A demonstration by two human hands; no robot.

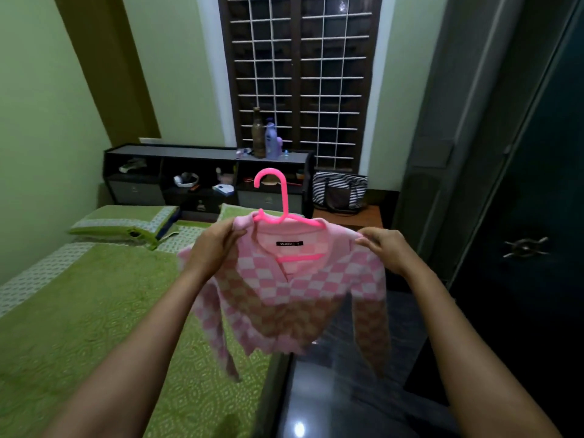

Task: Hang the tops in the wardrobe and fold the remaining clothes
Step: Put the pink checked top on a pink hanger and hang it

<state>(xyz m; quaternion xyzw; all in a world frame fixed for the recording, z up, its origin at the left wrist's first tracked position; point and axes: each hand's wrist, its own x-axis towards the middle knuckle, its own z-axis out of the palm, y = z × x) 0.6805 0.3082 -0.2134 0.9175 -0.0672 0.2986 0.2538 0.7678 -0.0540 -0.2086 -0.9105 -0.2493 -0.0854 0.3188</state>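
A pink checked top hangs in the air on a pink plastic hanger, its hook pointing up. My left hand grips the top's left shoulder over the hanger arm. At the right shoulder, my right hand pinches the fabric. The sleeves dangle over the gap between the bed and the dark wardrobe on the right, whose doors look closed.
The bed has a green cover and green pillows. A black shelf headboard holds bottles and small items. A striped bag sits on a wooden side table. A barred window is ahead. The glossy dark floor runs beside the bed.
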